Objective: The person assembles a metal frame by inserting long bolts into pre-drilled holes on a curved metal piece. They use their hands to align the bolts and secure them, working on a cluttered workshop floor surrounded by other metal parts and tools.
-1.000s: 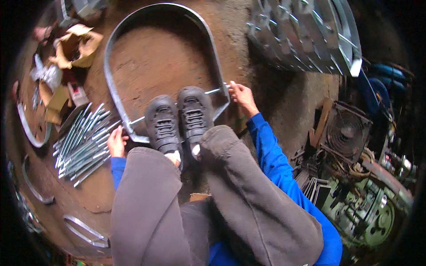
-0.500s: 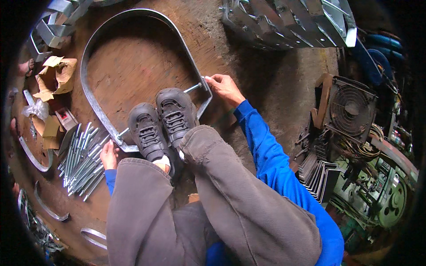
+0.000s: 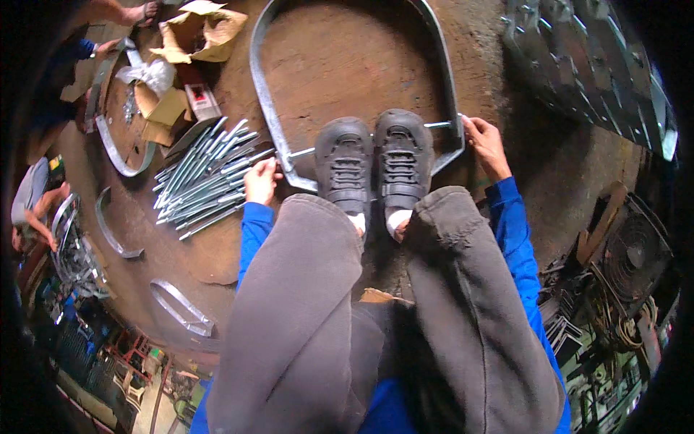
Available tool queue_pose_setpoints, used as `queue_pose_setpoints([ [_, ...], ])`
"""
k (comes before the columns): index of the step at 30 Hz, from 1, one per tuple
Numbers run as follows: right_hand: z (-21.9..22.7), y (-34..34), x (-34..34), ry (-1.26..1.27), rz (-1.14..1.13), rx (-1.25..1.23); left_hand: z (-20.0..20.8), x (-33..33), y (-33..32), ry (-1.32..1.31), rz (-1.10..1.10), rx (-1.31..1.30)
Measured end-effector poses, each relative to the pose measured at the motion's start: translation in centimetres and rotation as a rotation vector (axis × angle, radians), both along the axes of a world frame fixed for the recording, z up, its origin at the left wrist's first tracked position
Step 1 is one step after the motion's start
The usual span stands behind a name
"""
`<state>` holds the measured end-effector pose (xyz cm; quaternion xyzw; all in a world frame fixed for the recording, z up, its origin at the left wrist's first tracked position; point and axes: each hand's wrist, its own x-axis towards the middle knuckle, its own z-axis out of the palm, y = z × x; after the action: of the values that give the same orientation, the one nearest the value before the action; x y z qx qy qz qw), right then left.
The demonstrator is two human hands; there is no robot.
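Observation:
A large U-shaped metal band [image 3: 262, 94] lies on the floor ahead of me, with its bent ends towards me. A thin metal rod [image 3: 438, 125] spans the two sides near those ends, its middle hidden by my shoes [image 3: 402, 155]. At the left end of the rod, my left hand [image 3: 262, 182] is closed, fingertips pinching just outside the band. My right hand [image 3: 489, 148] pinches the rod's other end outside the band's right side. Any small part between the fingertips is too small to make out. A pile of loose threaded rods [image 3: 206, 177] lies left of my left hand.
Behind the rod pile stand an open cardboard box [image 3: 199, 32] and a smaller carton [image 3: 163, 108]. Curved metal strips [image 3: 116, 228] and a narrow metal loop [image 3: 181, 307] lie at left. Stacked brackets [image 3: 593, 72] stand far right, a round fan [image 3: 632, 249] below. Other people [image 3: 40, 199] work at left.
My view has swung to the left, so the band, shoes and rod pile sit further right and higher. Both hands stay at the rod's ends.

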<state>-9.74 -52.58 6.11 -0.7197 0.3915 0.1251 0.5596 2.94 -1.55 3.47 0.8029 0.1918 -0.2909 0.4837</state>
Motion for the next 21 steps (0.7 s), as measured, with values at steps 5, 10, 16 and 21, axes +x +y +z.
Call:
queue_pose_setpoints([
  [5, -0.1, -0.4, 0.0, 0.029, 0.005, 0.035, 0.0, -0.6, -0.2, -0.028, 0.037, -0.007],
  [10, 0.2, 1.7, -0.5, -0.31, -0.016, -0.563, 0.4, -0.4, -0.8, 0.005, 0.014, -0.011],
  [16, 4.8, 3.8, 0.6, -0.269, 0.695, -0.86, -0.4, -0.3, 0.3, -0.012, 0.008, 0.0],
  [21, 3.7, 3.4, 0.5, -0.231, 0.742, -0.971, 0.1, 0.1, 0.1, -0.009, -0.017, 0.0],
])
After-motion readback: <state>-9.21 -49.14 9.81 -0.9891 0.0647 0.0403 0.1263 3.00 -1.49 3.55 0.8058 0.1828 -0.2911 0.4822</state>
